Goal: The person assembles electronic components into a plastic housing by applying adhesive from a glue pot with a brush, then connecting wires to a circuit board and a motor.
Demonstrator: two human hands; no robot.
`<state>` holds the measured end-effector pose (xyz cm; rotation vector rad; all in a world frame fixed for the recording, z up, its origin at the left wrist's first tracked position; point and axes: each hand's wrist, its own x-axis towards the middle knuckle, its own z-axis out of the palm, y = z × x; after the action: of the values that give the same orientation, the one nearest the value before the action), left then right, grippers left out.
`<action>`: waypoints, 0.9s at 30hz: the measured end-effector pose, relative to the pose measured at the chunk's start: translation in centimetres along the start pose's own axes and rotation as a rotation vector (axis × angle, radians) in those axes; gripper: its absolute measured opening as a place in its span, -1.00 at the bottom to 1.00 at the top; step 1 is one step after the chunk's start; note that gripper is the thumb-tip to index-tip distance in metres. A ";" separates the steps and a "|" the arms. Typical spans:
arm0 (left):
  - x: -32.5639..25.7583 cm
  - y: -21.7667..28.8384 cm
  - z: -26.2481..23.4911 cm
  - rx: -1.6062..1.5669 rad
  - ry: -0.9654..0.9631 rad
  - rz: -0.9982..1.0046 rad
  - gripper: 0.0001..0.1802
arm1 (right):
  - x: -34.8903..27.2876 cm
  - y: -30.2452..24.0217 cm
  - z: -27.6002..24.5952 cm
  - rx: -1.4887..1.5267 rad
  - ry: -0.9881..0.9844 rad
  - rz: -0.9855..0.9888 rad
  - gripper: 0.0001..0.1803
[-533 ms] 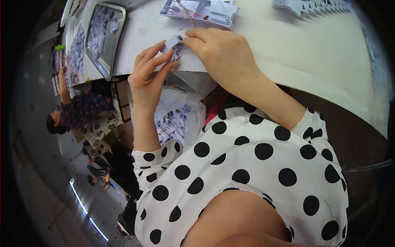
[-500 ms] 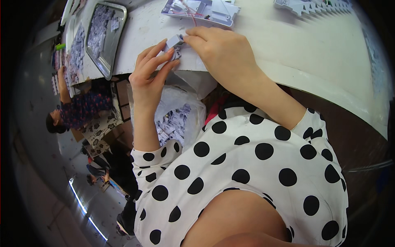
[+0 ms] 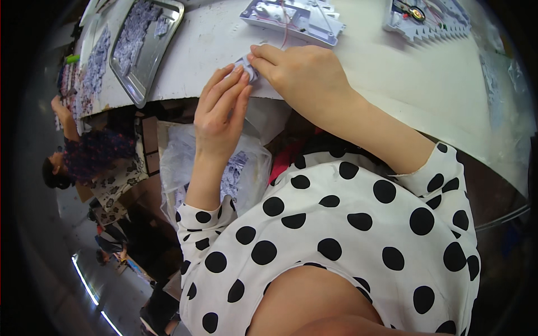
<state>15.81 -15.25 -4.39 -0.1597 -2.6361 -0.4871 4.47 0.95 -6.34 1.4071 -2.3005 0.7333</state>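
A small whitish plastic part (image 3: 252,71) is held over the near edge of the table, largely covered by fingers. My left hand (image 3: 219,115) grips it from the left, with the fingertips closed over its side. From the right comes my right hand (image 3: 309,74), its thumb and forefinger pinched together at the part's upper edge; what lies between them is hidden. Just beyond my hands lies an open white plastic housing (image 3: 297,25) with thin red wires, one of which trails toward my right hand.
On the left a metal tray (image 3: 140,89) holds many small whitish parts, with a loose pile (image 3: 96,61) beside it. A second housing (image 3: 417,28) with a round component lies far right. Below the table edge hangs a plastic bag (image 3: 179,140) of parts. Co-workers sit at left.
The small part has turned between my fingers, and my left fingers now cover more of it. The whole view has shifted, so the housings and my hands appear farther right.
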 end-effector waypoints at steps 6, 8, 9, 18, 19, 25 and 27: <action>-0.2 1.4 0.7 -0.037 0.123 -0.041 -0.76 | -0.2 -0.2 -0.9 -0.069 0.043 -0.071 -0.70; -0.4 1.1 0.6 -0.013 0.127 -0.028 -0.78 | 0.0 -0.5 -0.7 -0.071 0.083 -0.081 -0.69; 0.1 0.9 0.7 -0.032 0.165 0.011 -0.78 | -0.1 -0.3 -0.6 -0.097 0.044 -0.084 -0.69; 1.1 -0.7 -0.1 -0.308 0.030 -0.169 -0.74 | 1.3 -0.5 -1.5 0.014 -0.004 -0.071 -0.72; 1.2 -0.8 0.0 -0.375 0.030 -0.191 -0.73 | 1.3 -0.5 -1.7 0.009 0.005 -0.041 -0.72; 4.3 -1.1 0.1 -0.612 0.245 -0.199 -0.72 | 1.2 -0.4 -6.5 0.242 0.298 0.062 -0.69; 7.2 -1.6 0.2 -0.640 0.260 -0.197 -0.70 | 0.0 0.1 -7.7 0.336 0.368 0.117 -0.69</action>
<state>9.00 -16.45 -1.85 -0.0281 -2.1701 -1.3124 4.62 5.52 -0.20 1.1480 -2.0468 1.3439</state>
